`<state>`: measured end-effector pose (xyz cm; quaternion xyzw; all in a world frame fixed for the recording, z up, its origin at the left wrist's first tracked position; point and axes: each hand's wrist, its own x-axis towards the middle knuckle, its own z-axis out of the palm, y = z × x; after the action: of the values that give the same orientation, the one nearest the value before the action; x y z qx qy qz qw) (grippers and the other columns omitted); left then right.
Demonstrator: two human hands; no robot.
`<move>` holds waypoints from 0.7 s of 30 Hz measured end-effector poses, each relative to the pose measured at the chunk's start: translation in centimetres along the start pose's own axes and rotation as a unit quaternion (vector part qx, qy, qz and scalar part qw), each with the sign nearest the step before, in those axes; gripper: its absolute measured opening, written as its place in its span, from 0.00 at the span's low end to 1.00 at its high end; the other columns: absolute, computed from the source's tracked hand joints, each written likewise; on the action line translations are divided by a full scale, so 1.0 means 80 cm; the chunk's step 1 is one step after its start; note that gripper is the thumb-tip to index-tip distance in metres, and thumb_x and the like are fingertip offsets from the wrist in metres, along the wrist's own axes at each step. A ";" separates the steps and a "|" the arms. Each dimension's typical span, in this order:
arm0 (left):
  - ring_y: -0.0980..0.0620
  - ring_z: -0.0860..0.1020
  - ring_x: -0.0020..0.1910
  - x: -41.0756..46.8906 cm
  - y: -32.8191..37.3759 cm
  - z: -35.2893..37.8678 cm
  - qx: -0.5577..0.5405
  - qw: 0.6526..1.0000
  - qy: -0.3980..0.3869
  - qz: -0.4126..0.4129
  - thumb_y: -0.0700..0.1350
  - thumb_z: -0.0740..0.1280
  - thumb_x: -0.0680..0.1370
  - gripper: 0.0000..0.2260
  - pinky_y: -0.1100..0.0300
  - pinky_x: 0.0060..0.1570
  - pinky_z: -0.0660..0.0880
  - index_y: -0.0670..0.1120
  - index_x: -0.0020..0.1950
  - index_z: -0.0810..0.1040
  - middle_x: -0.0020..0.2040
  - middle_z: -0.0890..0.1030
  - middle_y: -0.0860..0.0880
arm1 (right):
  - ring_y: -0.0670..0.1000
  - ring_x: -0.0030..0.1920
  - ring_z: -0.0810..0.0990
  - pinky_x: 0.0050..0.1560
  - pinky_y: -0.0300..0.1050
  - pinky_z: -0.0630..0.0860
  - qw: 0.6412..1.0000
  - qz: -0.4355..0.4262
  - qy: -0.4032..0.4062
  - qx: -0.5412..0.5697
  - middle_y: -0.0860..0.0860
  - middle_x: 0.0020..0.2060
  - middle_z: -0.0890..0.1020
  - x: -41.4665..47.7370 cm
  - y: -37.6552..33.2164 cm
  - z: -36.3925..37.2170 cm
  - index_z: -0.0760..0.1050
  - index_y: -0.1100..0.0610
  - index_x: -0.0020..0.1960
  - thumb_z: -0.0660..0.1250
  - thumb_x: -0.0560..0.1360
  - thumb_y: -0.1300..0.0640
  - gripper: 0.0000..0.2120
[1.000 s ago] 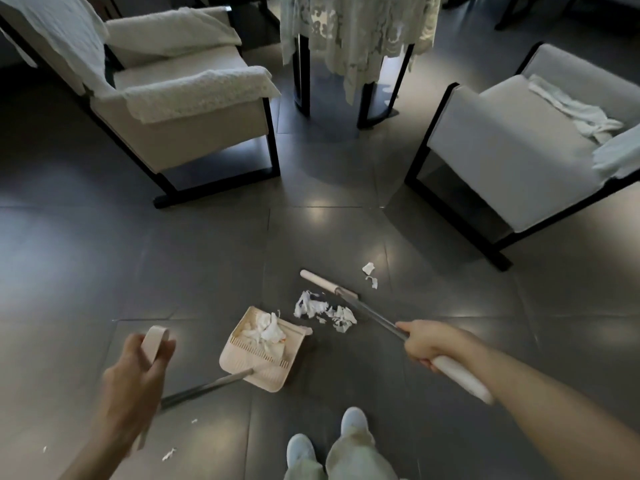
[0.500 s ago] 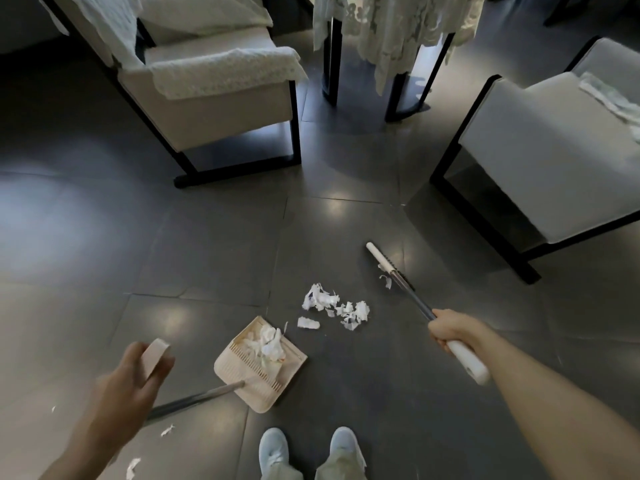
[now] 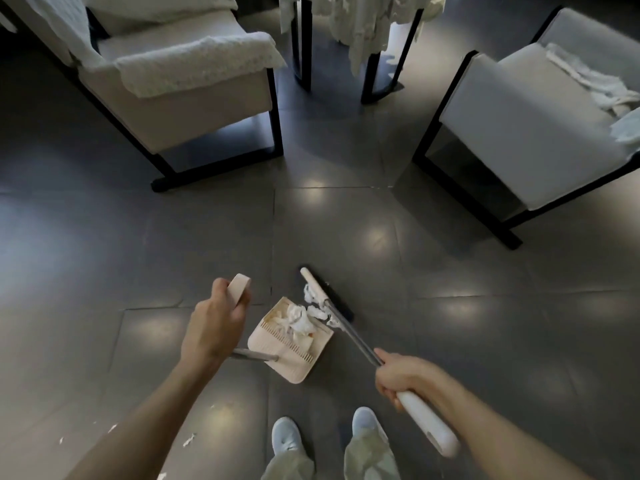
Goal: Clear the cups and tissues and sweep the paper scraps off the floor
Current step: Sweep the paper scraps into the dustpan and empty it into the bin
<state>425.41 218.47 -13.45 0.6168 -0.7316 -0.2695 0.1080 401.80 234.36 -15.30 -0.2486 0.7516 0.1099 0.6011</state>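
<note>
A beige dustpan [image 3: 277, 356] rests on the dark tiled floor in front of my feet, with crumpled white paper scraps [image 3: 298, 320] piled in it. My left hand [image 3: 216, 323] grips the top of the dustpan's long handle. My right hand [image 3: 401, 377] holds the broom [image 3: 323, 295] by its metal shaft, and the broom head presses more white scraps against the dustpan's open edge. A few small paper bits [image 3: 188, 439] lie on the floor at the lower left.
A cream armchair [image 3: 194, 98] with a black frame stands at the upper left and a grey armchair [image 3: 519, 116] at the right. A table with a lace cloth [image 3: 367, 26] is at the top centre. My two shoes [image 3: 287, 436] are at the bottom.
The broom has swept the loose pile of scraps leftward against the dustpan's mouth. My left hand has moved right and up with the dustpan handle.
</note>
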 end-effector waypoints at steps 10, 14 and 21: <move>0.41 0.75 0.36 -0.013 -0.018 -0.013 -0.054 0.998 -0.014 -0.031 0.56 0.59 0.79 0.13 0.51 0.35 0.71 0.47 0.48 0.65 0.38 0.75 0.43 | 0.45 0.15 0.66 0.20 0.32 0.66 0.989 -0.003 -0.063 0.134 0.53 0.23 0.73 -0.065 -0.027 0.048 0.53 0.43 0.76 0.57 0.70 0.69 0.40; 0.39 0.75 0.35 -0.041 -0.049 -0.027 -0.091 0.994 0.024 -0.049 0.56 0.59 0.79 0.14 0.49 0.33 0.72 0.46 0.47 0.66 0.37 0.77 0.40 | 0.46 0.16 0.67 0.21 0.34 0.68 0.994 -0.032 -0.054 0.093 0.53 0.22 0.72 -0.084 -0.033 0.050 0.53 0.45 0.77 0.58 0.70 0.69 0.40; 0.41 0.73 0.35 -0.112 -0.089 -0.047 -0.134 0.974 0.139 -0.116 0.50 0.62 0.79 0.10 0.52 0.34 0.66 0.44 0.48 0.69 0.35 0.75 0.44 | 0.43 0.16 0.68 0.20 0.33 0.67 0.995 -0.092 -0.022 -0.002 0.53 0.28 0.73 -0.118 -0.063 0.032 0.55 0.44 0.76 0.60 0.72 0.68 0.37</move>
<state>435.24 225.44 -12.51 0.7090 -0.5899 -0.2877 0.2580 407.94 233.54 -6.22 -0.3158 0.7120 0.0609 0.6242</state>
